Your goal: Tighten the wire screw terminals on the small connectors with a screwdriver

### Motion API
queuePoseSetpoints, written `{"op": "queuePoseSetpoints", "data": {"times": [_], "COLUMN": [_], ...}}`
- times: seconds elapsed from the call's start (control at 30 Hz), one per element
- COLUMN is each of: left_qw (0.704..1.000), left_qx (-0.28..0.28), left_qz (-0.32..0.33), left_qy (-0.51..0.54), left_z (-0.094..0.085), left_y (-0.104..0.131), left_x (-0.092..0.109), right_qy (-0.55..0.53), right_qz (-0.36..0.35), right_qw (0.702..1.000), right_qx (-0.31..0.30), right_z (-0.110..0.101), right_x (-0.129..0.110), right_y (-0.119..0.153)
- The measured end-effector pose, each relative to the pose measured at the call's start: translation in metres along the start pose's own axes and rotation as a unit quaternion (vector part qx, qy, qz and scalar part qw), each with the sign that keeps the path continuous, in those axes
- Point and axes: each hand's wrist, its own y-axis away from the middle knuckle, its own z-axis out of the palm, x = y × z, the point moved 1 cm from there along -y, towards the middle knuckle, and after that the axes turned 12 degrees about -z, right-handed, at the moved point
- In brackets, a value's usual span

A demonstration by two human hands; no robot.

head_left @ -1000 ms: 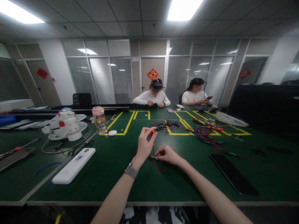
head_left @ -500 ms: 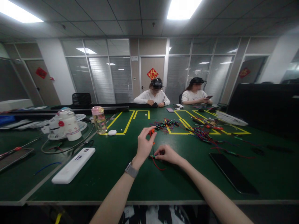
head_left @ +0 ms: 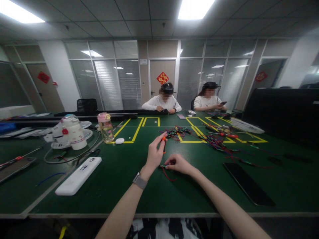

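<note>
An upright screwdriver [head_left: 164, 146] with an orange and black handle is held at its top between the thumb and fingers of my left hand [head_left: 156, 151]. Its thin shaft points down to a small green part [head_left: 162, 166] on the green table. My right hand [head_left: 178, 164] rests on the table with its fingertips pinched on this part's right side. A red wire [head_left: 168, 176] runs from the part toward me. Beyond my hands lies a pile of small green parts with red and dark wires [head_left: 178, 132].
A second wire pile [head_left: 215, 142] lies to the right, a black phone [head_left: 249, 184] nearer. On the left are a white power bank [head_left: 78, 176], a pink-lidded bottle [head_left: 106, 127] and a white bottle [head_left: 76, 134]. Two people [head_left: 161, 103] [head_left: 208, 99] sit across the table.
My left fingers have straightened and shifted along the screwdriver handle, showing more of it. My right hand stays at the small green part. The person opposite has moved a hand slightly.
</note>
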Motion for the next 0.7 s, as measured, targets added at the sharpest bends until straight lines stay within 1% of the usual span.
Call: {"op": "queuePoseSetpoints", "data": {"times": [0.1, 0.2, 0.3, 0.37, 0.47, 0.53, 0.6, 0.7], "left_qw": [1.0, 0.997, 0.993, 0.995, 0.998, 0.999, 0.999, 0.998], "left_qx": [0.016, 0.048, 0.067, 0.056, 0.014, 0.001, 0.002, 0.022], "left_qz": [0.014, 0.04, 0.044, 0.035, 0.028, 0.029, 0.029, 0.038], "left_qy": [-0.014, -0.055, -0.081, -0.077, -0.045, -0.024, -0.015, -0.037], "left_z": [0.0001, -0.001, -0.002, -0.0019, -0.0006, 0.0002, 0.0005, 0.0], "left_y": [0.0003, 0.0002, 0.0003, 0.0007, 0.0014, 0.0018, 0.0019, 0.0015], "left_x": [0.0019, 0.0035, 0.0043, 0.005, 0.0061, 0.0063, 0.006, 0.0055], "right_qy": [-0.003, 0.0, 0.004, 0.001, -0.009, -0.015, -0.018, -0.017], "right_qz": [0.008, 0.008, 0.002, 0.0, 0.004, 0.01, 0.015, 0.013], "right_qw": [1.0, 1.0, 1.0, 1.0, 1.0, 1.0, 1.0, 1.0], "right_qx": [0.003, 0.004, 0.006, 0.005, 0.006, 0.008, 0.009, 0.01], "right_z": [0.0004, 0.0003, -0.0003, -0.0004, 0.0003, 0.0012, 0.0017, 0.0013], "right_x": [0.0006, 0.0001, -0.0013, -0.002, -0.0022, -0.0017, -0.0012, -0.0018], "right_y": [0.0002, 0.0004, 0.0005, 0.0005, 0.0001, -0.0001, -0.0003, -0.0002]}}
